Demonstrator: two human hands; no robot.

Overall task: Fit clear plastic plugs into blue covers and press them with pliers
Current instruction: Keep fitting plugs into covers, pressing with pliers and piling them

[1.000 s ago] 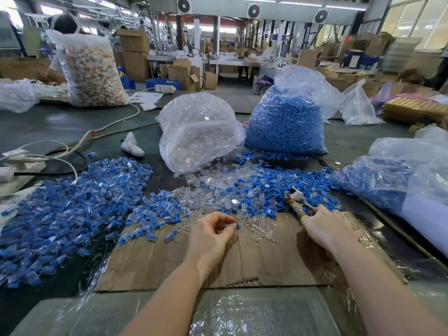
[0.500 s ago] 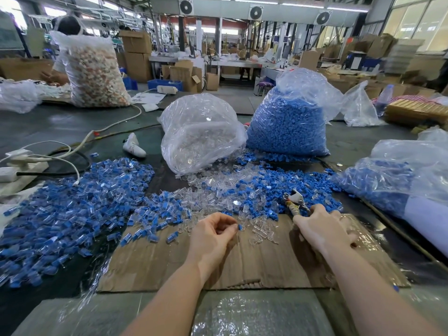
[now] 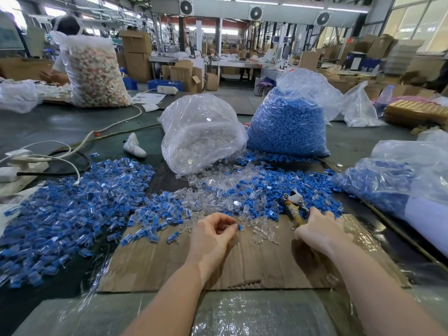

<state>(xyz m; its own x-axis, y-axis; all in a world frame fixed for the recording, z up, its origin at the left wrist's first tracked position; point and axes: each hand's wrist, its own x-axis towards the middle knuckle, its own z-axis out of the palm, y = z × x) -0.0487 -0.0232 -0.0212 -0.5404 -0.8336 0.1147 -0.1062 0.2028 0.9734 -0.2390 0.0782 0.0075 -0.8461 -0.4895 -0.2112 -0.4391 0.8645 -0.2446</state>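
My left hand (image 3: 213, 235) rests over the cardboard sheet (image 3: 169, 263) with its fingers curled, pinching a small blue cover (image 3: 240, 227) at the fingertips. My right hand (image 3: 320, 232) grips the taped handles of the pliers (image 3: 294, 204), whose metal jaws point away into the parts. Loose clear plugs (image 3: 260, 235) lie scattered on the cardboard between my hands. A mixed heap of blue covers and clear plugs (image 3: 254, 190) spreads just beyond. A large pile of assembled blue and clear pieces (image 3: 68, 209) lies at the left.
A clear bag of plugs (image 3: 201, 134) and a bag of blue covers (image 3: 288, 124) stand behind the heap. Another bag of blue parts (image 3: 392, 183) lies at the right. White cables and a power strip (image 3: 19, 166) sit at the left. A person works behind a big bag (image 3: 94, 71).
My right hand has shifted slightly left along the pliers' handles. My left hand has stayed in place, with the blue cover showing at its fingertips.
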